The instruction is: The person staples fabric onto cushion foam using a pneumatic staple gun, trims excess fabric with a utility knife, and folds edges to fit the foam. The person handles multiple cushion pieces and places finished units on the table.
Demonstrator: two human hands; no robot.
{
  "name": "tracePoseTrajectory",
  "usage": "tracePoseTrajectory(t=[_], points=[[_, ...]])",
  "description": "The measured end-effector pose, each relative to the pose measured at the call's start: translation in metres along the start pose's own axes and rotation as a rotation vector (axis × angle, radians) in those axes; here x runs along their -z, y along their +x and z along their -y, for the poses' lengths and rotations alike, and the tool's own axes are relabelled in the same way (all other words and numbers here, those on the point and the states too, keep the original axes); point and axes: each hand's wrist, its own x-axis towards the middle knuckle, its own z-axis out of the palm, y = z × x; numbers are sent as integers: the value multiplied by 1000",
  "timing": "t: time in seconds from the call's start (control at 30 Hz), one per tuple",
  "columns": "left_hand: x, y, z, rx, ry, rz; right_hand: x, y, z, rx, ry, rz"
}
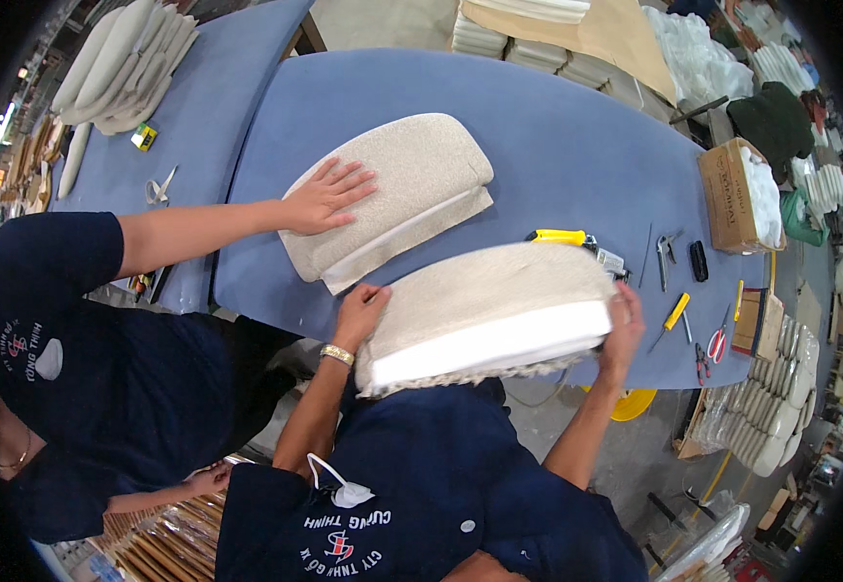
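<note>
Beige on top and white on the near side: holding a curved cushion (499, 281) with both hands over the near edge of the table (567, 145), just in front of the chest. Gripping its left end with the left hand (363, 310), fingers curled closed at the corner. Clasping its right end with the right hand (622, 328), fingers bent round the edge, slightly blurred.

Working at a broad blue surface, with a second blue table (218, 102) along its left side and grey floor (382, 24) beyond. Sharing the space with a co-worker (130, 378) at the left, one spread hand (332, 199) flat on a second cushion (421, 165). Facing a stack of cushions (130, 63) at far left and a cardboard box (729, 209) at the right end. Having smaller things nearby: a yellow-handled tool (559, 236) just beyond the held cushion, then red-handled scissors (718, 344) and a yellow screwdriver (676, 310) farther right.

Pointing the held cushion's long axis left to right, right end slightly farther away. Presenting its rounded beige edge outward and its white side chestward, with ragged fabric along the near edge.
</note>
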Motion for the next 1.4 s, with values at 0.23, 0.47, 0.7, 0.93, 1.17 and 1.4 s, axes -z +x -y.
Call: tracePoseTrajectory(t=[0.23, 0.47, 0.7, 0.93, 1.17, 1.4], points=[[-91, 13, -108, -251, -94, 236, 26, 124, 13, -17, 313, -282], [-118, -4, -124, -472, 125, 450, 30, 100, -79, 29, -60, -117], [-33, 40, -91, -722, 617, -121, -42, -28, -51, 276, -500, -152], [-14, 109, -126, -533, 1124, -86, -90, -23, -66, 346, -740, -126], [-6, 119, -135, -437, 1173, 12, -90, -26, -85, 373, -751, -126], [88, 82, -171, -627, 872, 268, -80, -23, -64, 258, -718, -8]])
